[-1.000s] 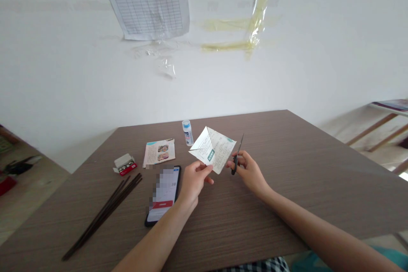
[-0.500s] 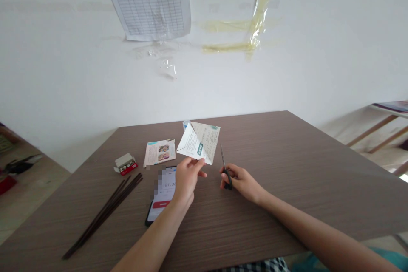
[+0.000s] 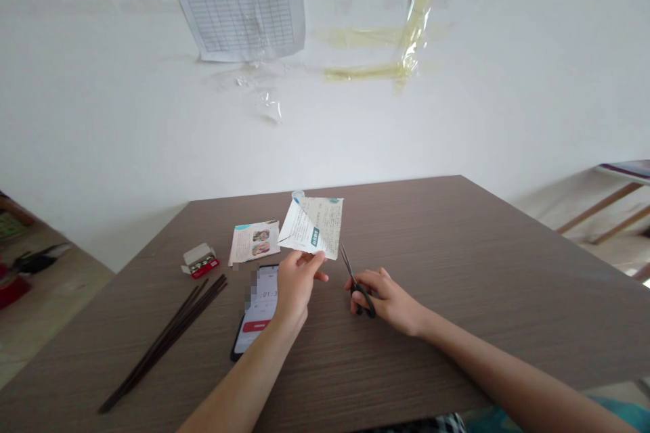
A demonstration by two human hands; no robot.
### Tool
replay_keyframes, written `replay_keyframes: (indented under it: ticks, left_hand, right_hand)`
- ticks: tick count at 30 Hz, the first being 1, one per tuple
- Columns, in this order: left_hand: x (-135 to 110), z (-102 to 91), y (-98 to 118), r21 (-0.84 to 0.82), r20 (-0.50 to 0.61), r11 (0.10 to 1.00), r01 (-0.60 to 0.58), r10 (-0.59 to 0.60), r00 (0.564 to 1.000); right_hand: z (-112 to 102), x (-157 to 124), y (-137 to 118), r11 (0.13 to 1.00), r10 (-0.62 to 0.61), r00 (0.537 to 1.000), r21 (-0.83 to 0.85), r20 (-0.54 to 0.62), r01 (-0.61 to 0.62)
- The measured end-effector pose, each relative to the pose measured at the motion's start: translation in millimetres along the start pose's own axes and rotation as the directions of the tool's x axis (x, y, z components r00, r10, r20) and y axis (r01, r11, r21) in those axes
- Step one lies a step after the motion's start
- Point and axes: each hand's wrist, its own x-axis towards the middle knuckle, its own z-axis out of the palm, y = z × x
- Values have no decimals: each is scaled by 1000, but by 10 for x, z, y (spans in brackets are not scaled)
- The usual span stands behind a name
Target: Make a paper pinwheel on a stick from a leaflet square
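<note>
Between thumb and fingers, my left hand [image 3: 297, 284] pinches the lower edge of a folded piece of printed paper [image 3: 315, 226], held up above the table. A diagonal crease crosses its left side, and a green label with writing shows near the bottom. My right hand [image 3: 388, 298] grips a pair of black-handled scissors [image 3: 358, 291], fingers in the handles. The blades point up and left, close to the paper's lower right corner, slightly parted at the tips. Under my left wrist lies a phone [image 3: 258, 311] with a timer on its screen, partly covered by my arm.
Left on the brown table [image 3: 457, 250] are a printed paper [image 3: 254, 243] with pictures, a small open red-and-white box [image 3: 200, 260] of small metallic pieces, and several dark thin sticks [image 3: 167, 342]. A clear round item [image 3: 298, 195] sits behind the held paper, near the wall [image 3: 355, 135].
The scissors have tilted left, bringing their tips nearer the paper's corner, and their blades have parted a little. The held paper has turned slightly and shifted left.
</note>
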Motion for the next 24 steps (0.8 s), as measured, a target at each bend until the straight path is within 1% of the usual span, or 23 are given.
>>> replay_keyframes:
  ticks: [11, 20, 24]
  left_hand:
    - [-10, 1, -5, -18, -9, 1000, -14, 13, 1000]
    - [-15, 13, 9, -38, 41, 999, 31, -29, 999]
    - [-28, 21, 4, -75, 48, 997, 30, -26, 998]
  right_hand:
    - [24, -14, 3, 1000, 13, 999, 25, 48, -15]
    - [35, -11, 17, 1000, 2, 1000, 29, 21, -3]
    - [22, 9, 2, 999, 36, 997, -10, 62, -35]
